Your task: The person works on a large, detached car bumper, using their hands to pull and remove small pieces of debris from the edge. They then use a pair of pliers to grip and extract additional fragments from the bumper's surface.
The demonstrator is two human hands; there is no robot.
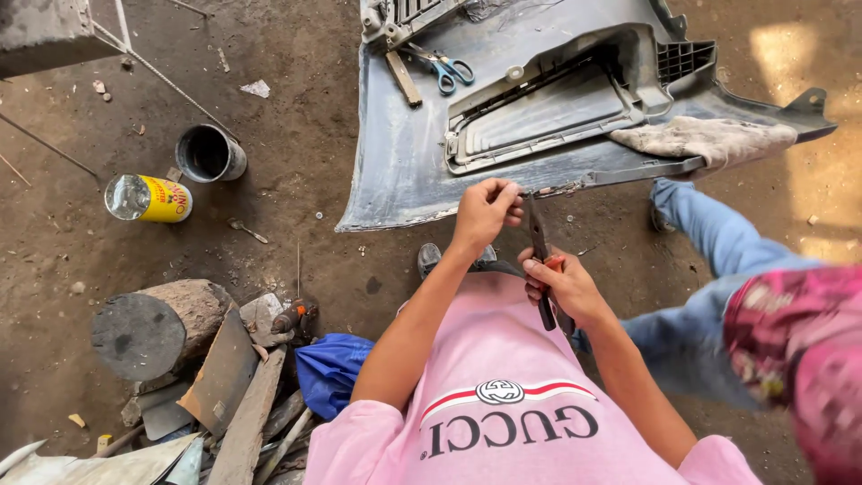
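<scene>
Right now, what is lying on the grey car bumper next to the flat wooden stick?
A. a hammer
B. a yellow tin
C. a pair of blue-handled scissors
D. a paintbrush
C: the scissors with blue handles lie on the bumper just right of the wooden stick, while the yellow tin lies on the dirt floor, well away to the left.

floor: bare packed dirt (296, 171), dusty, strewn with small debris | light: sun patch at upper right (790, 54), the rest shaded | clutter: 1 dark bucket (209, 154), 1 yellow can on its side (149, 198), 1 log stump (157, 325) among scrap boards (247, 422) at lower left
</scene>
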